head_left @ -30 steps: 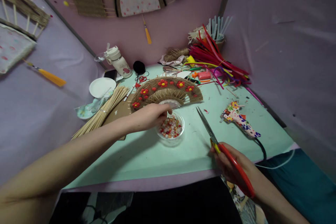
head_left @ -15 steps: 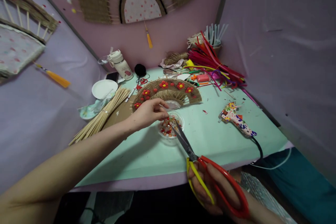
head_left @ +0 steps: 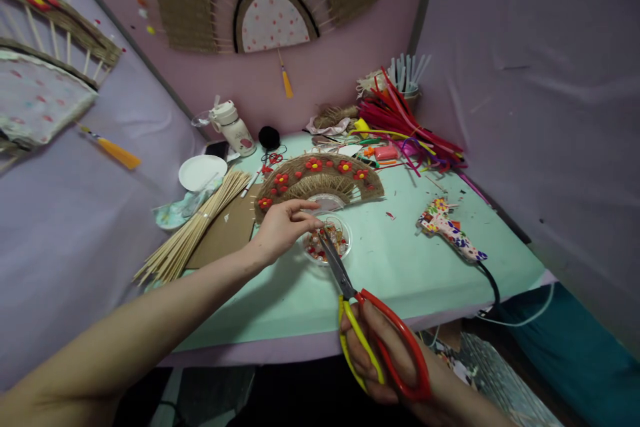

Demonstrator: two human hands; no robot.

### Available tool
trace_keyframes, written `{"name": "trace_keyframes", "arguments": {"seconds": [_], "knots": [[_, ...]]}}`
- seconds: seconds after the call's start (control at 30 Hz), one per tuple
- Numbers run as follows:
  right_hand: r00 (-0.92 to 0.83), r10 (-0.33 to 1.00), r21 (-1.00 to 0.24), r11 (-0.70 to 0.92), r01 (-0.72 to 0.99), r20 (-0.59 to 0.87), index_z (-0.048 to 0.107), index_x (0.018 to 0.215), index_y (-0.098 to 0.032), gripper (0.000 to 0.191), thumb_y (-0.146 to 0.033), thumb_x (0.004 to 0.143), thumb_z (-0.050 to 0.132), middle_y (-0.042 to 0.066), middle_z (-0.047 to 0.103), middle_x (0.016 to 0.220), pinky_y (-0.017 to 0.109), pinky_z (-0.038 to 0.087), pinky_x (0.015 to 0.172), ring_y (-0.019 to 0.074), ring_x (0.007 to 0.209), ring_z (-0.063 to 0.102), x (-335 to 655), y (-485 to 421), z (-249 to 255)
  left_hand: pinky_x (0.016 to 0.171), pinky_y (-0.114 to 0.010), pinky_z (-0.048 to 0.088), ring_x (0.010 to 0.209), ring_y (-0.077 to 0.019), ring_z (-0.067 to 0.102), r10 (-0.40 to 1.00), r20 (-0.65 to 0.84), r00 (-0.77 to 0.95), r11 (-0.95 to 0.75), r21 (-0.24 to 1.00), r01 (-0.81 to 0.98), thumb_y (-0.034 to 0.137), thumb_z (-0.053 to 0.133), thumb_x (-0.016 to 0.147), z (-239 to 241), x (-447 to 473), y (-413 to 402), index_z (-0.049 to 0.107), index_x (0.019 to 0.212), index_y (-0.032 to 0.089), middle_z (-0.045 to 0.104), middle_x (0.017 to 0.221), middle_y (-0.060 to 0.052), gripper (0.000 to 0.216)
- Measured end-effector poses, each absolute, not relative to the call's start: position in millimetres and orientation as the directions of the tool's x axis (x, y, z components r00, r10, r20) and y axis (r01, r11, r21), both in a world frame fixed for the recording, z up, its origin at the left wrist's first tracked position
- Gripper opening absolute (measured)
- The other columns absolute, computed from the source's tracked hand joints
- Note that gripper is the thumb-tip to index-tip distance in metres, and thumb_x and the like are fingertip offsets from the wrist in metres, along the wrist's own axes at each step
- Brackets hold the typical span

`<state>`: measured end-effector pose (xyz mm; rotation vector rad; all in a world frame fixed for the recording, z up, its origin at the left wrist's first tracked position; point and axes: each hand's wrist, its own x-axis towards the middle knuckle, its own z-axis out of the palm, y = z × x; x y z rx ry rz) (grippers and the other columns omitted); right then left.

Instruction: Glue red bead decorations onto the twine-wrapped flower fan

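Observation:
My right hand [head_left: 385, 357] grips red and yellow scissors [head_left: 370, 327], their blades reaching up-left over a clear bowl of coloured beads [head_left: 327, 240]. My left hand [head_left: 283, 227] hovers at the bowl's left rim with thumb and forefinger pinched together near the blade tips; what they pinch is too small to make out. Just behind the bowl lies a woven jute fan with red flowers [head_left: 320, 177] on the mint-green table [head_left: 400, 260].
A bundle of bamboo sticks [head_left: 197, 227] and cardboard lie to the left, with a white plate [head_left: 201, 172] and a bottle [head_left: 231, 128] behind. A patterned glue gun [head_left: 450, 228] with its cable lies right. Coloured pipe cleaners [head_left: 405, 123] fill the back right corner.
My right hand swung the scissors from the right side leftward until the blades reached the bowl. My left hand lifted from the beads into a pinch at the blade tips.

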<state>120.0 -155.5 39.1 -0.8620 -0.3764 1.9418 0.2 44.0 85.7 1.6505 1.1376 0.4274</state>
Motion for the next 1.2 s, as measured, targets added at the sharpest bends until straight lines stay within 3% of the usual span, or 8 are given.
{"name": "trace_keyframes", "arguments": {"seconds": [0.23,0.67,0.87,1.1,1.2], "knots": [[-0.299,0.882,-0.522,-0.458,-0.719,-0.363,0.052,0.092,-0.018,0.049,-0.065,0.089,0.04,-0.006,0.042,0.052,0.013,0.026,0.03,0.0055,0.04,0.027,113.8,-154.9,30.1,0.075,-0.028,0.054,0.071,-0.0158,0.069,0.867,-0.232,0.441,0.048,0.919,0.39,0.028,0.077,0.065,78.8,-2.2,41.5,0.068,0.107,0.012,0.075,0.077,-0.004,0.045],[-0.355,0.881,-0.403,-0.461,-0.79,-0.313,0.056,0.091,-0.017,0.053,-0.067,0.088,0.038,-0.006,0.043,0.048,0.013,0.026,0.029,0.0058,0.037,0.026,111.3,-149.6,29.0,0.082,-0.03,0.053,0.083,-0.0185,0.07,0.897,-0.168,0.409,0.05,0.958,0.284,0.034,0.079,0.065,65.7,-7.1,38.6,0.069,0.107,0.013,0.076,0.086,-0.006,0.048],[-0.376,0.887,-0.368,-0.455,-0.811,-0.27,0.051,0.066,-0.017,0.056,-0.064,0.091,0.035,-0.006,0.037,0.043,0.013,0.023,0.028,0.0048,0.034,0.024,107.9,-147.1,23.8,0.086,-0.032,0.053,0.088,-0.0206,0.07,0.903,-0.143,0.406,0.059,0.975,0.212,0.037,0.08,0.064,59.6,-9.3,37.4,0.07,0.104,0.014,0.076,0.089,-0.008,0.048],[-0.365,0.882,-0.37,-0.459,-0.807,-0.298,0.056,0.079,-0.018,0.053,-0.067,0.089,0.038,-0.006,0.042,0.045,0.013,0.026,0.028,0.0052,0.034,0.026,108.3,-147.0,20.7,0.084,-0.032,0.052,0.087,-0.0197,0.069,0.9,-0.146,0.41,0.071,0.978,0.194,0.035,0.079,0.064,58.1,-8.8,38.0,0.068,0.105,0.014,0.075,0.086,-0.007,0.047],[-0.357,0.887,-0.411,-0.454,-0.79,-0.295,0.054,0.069,-0.017,0.057,-0.068,0.088,0.037,-0.006,0.04,0.043,0.013,0.026,0.029,0.0047,0.033,0.027,108.1,-147.9,19.4,0.082,-0.031,0.052,0.084,-0.018,0.069,0.898,-0.119,0.424,0.038,0.98,0.196,0.034,0.077,0.067,55.1,-9.6,39.4,0.066,0.103,0.013,0.074,0.084,-0.006,0.043]]}}
